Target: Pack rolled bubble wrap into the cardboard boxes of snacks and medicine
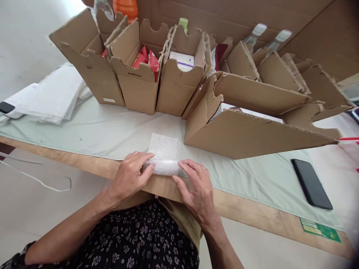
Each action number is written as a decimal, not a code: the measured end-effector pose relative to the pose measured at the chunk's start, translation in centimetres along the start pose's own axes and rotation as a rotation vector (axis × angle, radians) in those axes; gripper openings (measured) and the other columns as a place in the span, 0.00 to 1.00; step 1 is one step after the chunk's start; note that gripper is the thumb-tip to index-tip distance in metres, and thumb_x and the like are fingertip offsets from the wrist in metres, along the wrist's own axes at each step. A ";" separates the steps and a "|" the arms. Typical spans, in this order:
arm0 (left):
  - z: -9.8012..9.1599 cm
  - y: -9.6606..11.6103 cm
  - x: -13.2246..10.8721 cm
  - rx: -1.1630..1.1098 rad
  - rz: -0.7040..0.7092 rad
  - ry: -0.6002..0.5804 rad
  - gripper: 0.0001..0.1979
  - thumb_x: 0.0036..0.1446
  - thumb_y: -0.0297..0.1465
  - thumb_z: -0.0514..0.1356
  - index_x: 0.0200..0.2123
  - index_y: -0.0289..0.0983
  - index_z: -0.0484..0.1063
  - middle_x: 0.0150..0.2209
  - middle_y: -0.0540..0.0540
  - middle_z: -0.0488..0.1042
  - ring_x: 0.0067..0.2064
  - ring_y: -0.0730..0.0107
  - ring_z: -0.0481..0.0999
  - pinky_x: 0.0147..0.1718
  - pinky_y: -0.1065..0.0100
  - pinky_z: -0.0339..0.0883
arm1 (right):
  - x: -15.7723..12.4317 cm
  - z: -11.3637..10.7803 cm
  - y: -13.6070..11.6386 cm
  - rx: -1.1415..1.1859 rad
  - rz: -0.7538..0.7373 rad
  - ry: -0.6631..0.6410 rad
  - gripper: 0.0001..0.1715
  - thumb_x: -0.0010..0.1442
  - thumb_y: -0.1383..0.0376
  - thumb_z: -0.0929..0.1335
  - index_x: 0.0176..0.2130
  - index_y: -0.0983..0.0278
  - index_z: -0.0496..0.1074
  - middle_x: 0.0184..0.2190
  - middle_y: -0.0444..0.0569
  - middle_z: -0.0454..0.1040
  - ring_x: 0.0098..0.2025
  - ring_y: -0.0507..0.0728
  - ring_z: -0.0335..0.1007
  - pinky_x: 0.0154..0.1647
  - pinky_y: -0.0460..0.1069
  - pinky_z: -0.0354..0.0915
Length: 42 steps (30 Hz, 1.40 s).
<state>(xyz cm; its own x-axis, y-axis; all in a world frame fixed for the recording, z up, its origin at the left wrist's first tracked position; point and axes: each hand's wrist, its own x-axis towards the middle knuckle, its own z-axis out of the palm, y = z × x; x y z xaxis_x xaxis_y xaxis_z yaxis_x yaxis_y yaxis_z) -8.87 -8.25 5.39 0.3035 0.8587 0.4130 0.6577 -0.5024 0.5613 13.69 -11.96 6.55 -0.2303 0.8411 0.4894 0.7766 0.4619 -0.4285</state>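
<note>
A small sheet of clear bubble wrap (163,147) lies at the front edge of the cloth-covered table, its near end folded over into a flat roll. My left hand (131,172) pinches the left end of that fold between thumb and fingers. At the opposite end, my right hand (196,185) holds the fold with its index finger on top and the thumb low at the near corner. Whether anything is wrapped inside cannot be made out.
Cardboard bins (137,89) stand in a row behind, some holding red packets (146,58) and white boxes (181,61). A long cardboard box (260,136) sits right of the wrap. Stacked bubble wrap sheets (56,91) lie left; a black phone (312,184) lies right.
</note>
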 end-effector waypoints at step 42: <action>-1.2 4.5 -0.8 -0.880 -0.489 -0.141 0.11 0.62 0.35 0.67 0.47 0.41 0.79 0.43 0.46 0.83 0.45 0.60 0.84 0.45 0.62 0.81 | -0.6 -1.7 -1.1 0.633 0.314 -0.154 0.26 0.64 0.52 0.73 0.58 0.57 0.74 0.57 0.54 0.77 0.59 0.64 0.74 0.62 0.61 0.70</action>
<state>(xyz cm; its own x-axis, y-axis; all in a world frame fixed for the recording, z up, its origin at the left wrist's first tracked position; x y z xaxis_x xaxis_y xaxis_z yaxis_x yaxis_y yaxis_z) -6.98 -11.38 8.48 0.2535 0.9655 -0.0602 0.0076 0.0602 0.9982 13.95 -13.43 8.00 -0.1682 0.9695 0.1781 0.3422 0.2269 -0.9118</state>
